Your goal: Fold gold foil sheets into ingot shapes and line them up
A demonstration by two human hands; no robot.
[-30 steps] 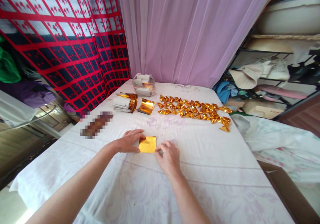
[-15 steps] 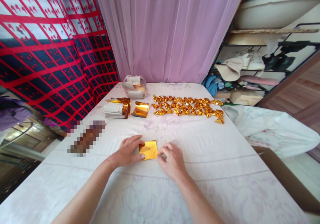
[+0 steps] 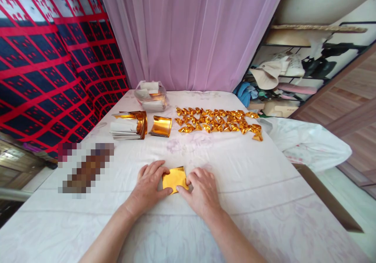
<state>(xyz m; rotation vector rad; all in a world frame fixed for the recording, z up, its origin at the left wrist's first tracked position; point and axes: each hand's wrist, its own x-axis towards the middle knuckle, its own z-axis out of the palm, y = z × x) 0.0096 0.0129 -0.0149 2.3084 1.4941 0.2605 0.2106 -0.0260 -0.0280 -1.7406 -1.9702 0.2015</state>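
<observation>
A square sheet of gold foil paper (image 3: pixel 175 178) lies flat on the white cloth-covered table (image 3: pixel 252 200) in front of me. My left hand (image 3: pixel 150 184) presses its left edge with thumb and fingers. My right hand (image 3: pixel 202 190) holds its right edge and lower corner. Farther back lie several small folded gold pieces (image 3: pixel 216 124) in rows. To their left a curled gold sheet (image 3: pixel 161 126) sits beside a stack of gold and white sheets (image 3: pixel 128 125).
A clear plastic bag of paper (image 3: pixel 150 95) stands at the table's back by the pink curtain. A blurred patch (image 3: pixel 85 168) lies at left. White bedding (image 3: pixel 305 145) and a cluttered shelf (image 3: pixel 293 78) are at right; a red-and-blue patterned cloth hangs at left.
Both hands have closed in on the gold sheet, thumbs meeting at its lower corner. The view has shifted, so the table appears nearer and more centred.
</observation>
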